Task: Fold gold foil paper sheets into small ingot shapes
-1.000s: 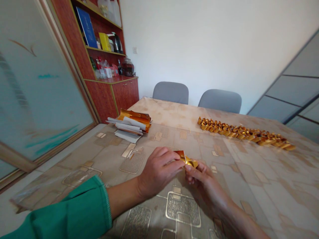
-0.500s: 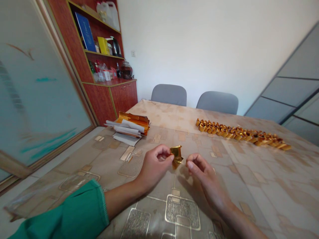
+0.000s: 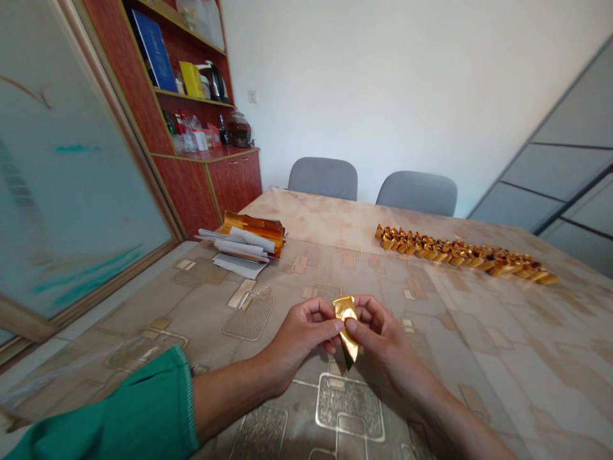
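A small folded piece of gold foil paper (image 3: 345,309) is held above the tablecloth between both hands, its lower end tapering to a point. My left hand (image 3: 306,332) pinches its left edge with thumb and fingers. My right hand (image 3: 378,329) grips it from the right, the thumb pressed on its front face. Fingertips behind the foil are partly hidden. To the far left lies a stack of gold and white paper sheets (image 3: 249,243), curled and loosely piled. Several folded gold foil pieces (image 3: 460,252) stand in rows on the table at the right.
A patterned tablecloth (image 3: 191,313) covers the table. Two grey chairs (image 3: 322,177) stand behind the far edge. A red-brown cabinet (image 3: 191,191) holding bottles, a kettle and boxes is at the back left, beside a frosted glass door (image 3: 76,166).
My right hand has moved left and taken hold of the gold foil paper, which was in my left hand alone. The foil has turned and sits lower. The view has shifted slightly.
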A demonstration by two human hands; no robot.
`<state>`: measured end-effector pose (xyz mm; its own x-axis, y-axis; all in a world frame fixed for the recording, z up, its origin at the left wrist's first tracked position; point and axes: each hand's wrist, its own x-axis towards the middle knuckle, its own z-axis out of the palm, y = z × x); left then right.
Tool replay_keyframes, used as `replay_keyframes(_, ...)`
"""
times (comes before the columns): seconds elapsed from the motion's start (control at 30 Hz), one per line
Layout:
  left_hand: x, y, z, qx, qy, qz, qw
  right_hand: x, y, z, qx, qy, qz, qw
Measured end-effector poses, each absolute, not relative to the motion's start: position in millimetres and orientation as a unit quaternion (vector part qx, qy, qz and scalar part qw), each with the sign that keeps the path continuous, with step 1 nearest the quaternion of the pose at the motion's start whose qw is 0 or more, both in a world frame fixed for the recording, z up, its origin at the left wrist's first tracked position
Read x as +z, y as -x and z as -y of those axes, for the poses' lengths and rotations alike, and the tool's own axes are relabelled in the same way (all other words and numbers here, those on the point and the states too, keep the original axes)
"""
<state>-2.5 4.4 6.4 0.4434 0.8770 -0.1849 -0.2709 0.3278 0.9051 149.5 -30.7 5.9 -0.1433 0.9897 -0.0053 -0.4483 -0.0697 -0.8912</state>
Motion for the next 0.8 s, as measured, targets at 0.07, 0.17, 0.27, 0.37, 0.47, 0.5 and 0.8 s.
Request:
replay_keyframes(0.07, 6.5, 3.0, -5.4, 0.393, -0.421, -0.350, 0.739, 4.1, -149.3, 30.6, 0.634, 0.358, 0.397, 0.558)
replay_keyframes(0.17, 5.2, 3.5, -7.0, 0.402, -0.405, -0.356, 0.740, 0.2, -148.5, 30.2, 0.615, 0.378, 0.409, 0.558)
replay_keyframes(0.27, 3.1, 3.8, -7.4, 0.396, -0.394, -0.364, 0.745, -2.2, -147.7, 28.9, 0.606, 0.377, 0.418, 0.561)
replay_keyframes(0.37, 1.1, 4.4, -7.3, 0.390, -0.383, -0.365, 0.754, -1.0, -147.8, 28.5, 0.591, 0.383, 0.429, 0.566)
replay_keyframes(0.47, 0.4, 5.8, -9.6, 0.396, -0.362, -0.359, 0.764, 2.6, -151.5, 30.6, 0.559, 0.405, 0.459, 0.559)
replay_keyframes(0.5, 0.6, 6.4, -11.2, 0.401, -0.350, -0.355, 0.769, 3.6, -154.1, 31.5, 0.540, 0.420, 0.476, 0.553)
replay_keyframes(0.8, 3.6, 12.8, -22.6, 0.347, -0.217, -0.337, 0.848, 0.0, -177.4, 26.1, 0.207, 0.407, 0.797, 0.396)
